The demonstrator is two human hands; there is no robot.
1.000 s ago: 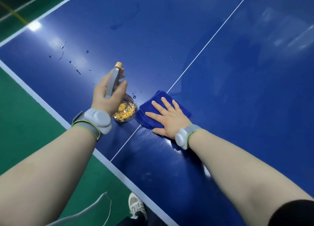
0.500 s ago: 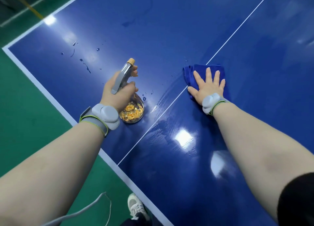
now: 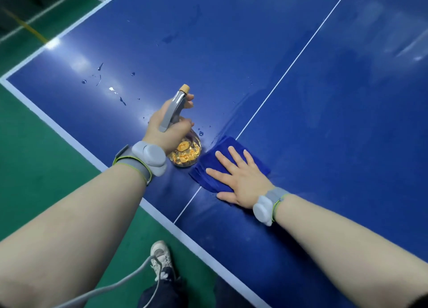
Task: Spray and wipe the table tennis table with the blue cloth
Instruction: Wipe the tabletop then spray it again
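My right hand (image 3: 240,178) lies flat with straight fingers on the folded blue cloth (image 3: 208,170), pressing it to the blue table tennis table (image 3: 324,145) near the front edge, on the white centre line. My left hand (image 3: 169,129) grips the grey trigger head of a clear round spray bottle (image 3: 186,153) with gold flakes inside. The bottle stands on the table just left of the cloth, almost touching it.
Water drops and streaks (image 3: 111,88) lie on the table to the far left of the bottle. The white table edge (image 3: 69,138) runs diagonally at left, with green floor (image 3: 34,169) beyond. A shoe (image 3: 161,256) and a grey cable (image 3: 111,287) are below.
My right hand slid the cloth away along the centre line, then pulled it back toward the front edge beside the bottle. My left hand kept holding the bottle in place.
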